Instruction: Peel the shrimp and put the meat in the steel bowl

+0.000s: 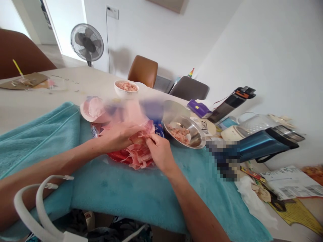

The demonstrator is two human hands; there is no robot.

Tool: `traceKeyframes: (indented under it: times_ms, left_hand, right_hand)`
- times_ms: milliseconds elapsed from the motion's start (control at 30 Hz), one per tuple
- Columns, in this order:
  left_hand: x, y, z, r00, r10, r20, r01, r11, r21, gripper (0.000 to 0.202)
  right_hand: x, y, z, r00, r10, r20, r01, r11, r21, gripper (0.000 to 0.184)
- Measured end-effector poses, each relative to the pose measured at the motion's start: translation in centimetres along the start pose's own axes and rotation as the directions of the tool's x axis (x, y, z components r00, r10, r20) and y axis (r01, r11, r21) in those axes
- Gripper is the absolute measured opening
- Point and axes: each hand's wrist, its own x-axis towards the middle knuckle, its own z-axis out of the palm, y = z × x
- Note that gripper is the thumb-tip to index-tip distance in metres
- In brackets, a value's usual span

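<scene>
Over a pile of torn pink membranes, which look like pomelo skins, my two hands meet. My left hand is closed, its fingers on a pink pomelo segment. My right hand pinches the same piece from the other side with thumb and fingers. Beyond them lies a pink piece of rind, partly blurred. A red and blue plastic bag is spread under the pile. Right of my hands, a steel bowl holds loose pink pulp.
A white bowl heaped with pink pulp stands farther back. A teal towel covers the near table. To the right are a blue bottle, a dark bottle, a purple tissue pack and scissors. White cables hang in front of my left forearm.
</scene>
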Motion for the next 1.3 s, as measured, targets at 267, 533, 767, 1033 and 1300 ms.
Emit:
traceKeyframes:
  times_ms: [267, 533, 767, 1033, 1300]
  left_hand:
    - [-0.1, 0.2, 0.3, 0.996, -0.084, 0.006, 0.083, 0.983, -0.161, 0.042]
    - [0.3, 0.6, -0.5, 0.976, -0.186, 0.110, 0.215, 0.784, -0.583, 0.046]
    - [0.5, 0.5, -0.5, 0.941, -0.232, 0.248, 0.334, 0.499, -0.800, 0.037]
    - [0.8, 1.4, -0.6, 0.959, -0.270, 0.084, 0.261, 0.733, -0.629, 0.027]
    - [0.2, 0.9, -0.4, 0.979, -0.202, 0.007, 0.187, 0.894, -0.408, 0.024]
  right_hand:
    - [0.1, 0.0, 0.1, 0.997, 0.078, 0.003, -0.078, 0.980, 0.181, 0.020]
    - [0.1, -1.1, 0.1, 0.903, 0.283, 0.323, -0.422, 0.440, 0.793, 0.019]
    - [0.3, -1.0, 0.3, 0.898, 0.283, 0.335, -0.428, 0.397, 0.812, 0.018]
    - [0.0, -0.9, -0.9, 0.907, 0.294, 0.302, -0.422, 0.616, 0.665, 0.019]
    - [-0.3, -1.3, -1.0, 0.947, 0.287, 0.148, -0.322, 0.870, 0.374, 0.009]
